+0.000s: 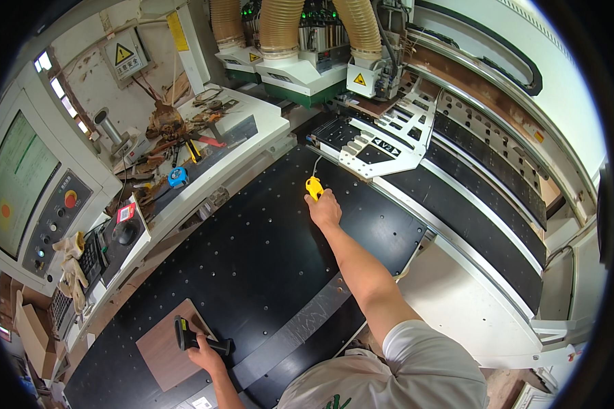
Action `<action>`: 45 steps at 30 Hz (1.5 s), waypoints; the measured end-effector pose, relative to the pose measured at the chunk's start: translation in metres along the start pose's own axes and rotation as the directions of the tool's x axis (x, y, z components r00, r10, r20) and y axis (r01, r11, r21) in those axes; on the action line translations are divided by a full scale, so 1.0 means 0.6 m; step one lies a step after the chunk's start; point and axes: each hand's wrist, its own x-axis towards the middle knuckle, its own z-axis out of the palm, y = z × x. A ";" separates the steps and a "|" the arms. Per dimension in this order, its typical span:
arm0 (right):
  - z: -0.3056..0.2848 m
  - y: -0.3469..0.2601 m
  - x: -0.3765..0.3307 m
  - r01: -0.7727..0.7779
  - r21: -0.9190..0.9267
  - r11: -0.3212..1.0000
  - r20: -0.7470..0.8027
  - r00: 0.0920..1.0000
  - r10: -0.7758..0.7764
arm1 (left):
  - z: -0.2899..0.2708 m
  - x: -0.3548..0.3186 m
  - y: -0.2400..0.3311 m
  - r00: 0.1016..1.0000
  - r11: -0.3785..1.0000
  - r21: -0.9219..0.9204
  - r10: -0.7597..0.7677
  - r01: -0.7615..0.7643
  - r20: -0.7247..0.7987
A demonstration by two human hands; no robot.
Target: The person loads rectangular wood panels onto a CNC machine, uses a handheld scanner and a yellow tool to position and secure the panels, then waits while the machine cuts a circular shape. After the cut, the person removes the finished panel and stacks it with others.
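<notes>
My right hand (326,210) reaches far out over the black worktable (252,255), its fingers wrapped round a yellow air blow gun (313,187). A thin tube stands out from the far end of the blow gun, close to the machine's white bracket. Lower left, my left hand (205,356) grips a black handheld barcode scanner (183,332). Beneath the scanner, a rectangular brown wood-grain panel (158,351) lies flat on the worktable.
A machine with a white slotted bracket (402,160) and thick ribbed hoses (280,27) stands ahead. On the left are a control screen (13,177), a keyboard (92,259), gloves (70,266), a blue tape measure (177,178) and a debris-covered bench (252,112).
</notes>
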 end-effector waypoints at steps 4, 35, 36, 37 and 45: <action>0.001 0.000 0.001 -0.001 0.004 1.000 0.003 1.000 0.001 | -0.001 0.001 -0.002 1.000 1.000 0.022 0.004 -0.004 -0.003; -0.006 -0.004 0.000 -0.011 0.005 1.000 0.011 1.000 0.011 | -0.001 0.001 0.002 1.000 1.000 0.011 -0.002 0.002 0.017; -0.006 -0.005 0.000 -0.017 -0.001 1.000 0.016 1.000 0.017 | -0.001 0.001 0.000 1.000 1.000 0.008 0.000 0.000 0.022; -0.007 -0.005 0.000 -0.014 0.004 1.000 0.025 1.000 0.014 | -0.002 0.002 -0.001 1.000 1.000 0.013 -0.003 0.002 0.025; -0.002 -0.001 0.002 -0.009 0.005 1.000 0.007 1.000 0.009 | -0.006 -0.002 0.014 0.996 0.998 -0.001 -0.057 0.057 0.066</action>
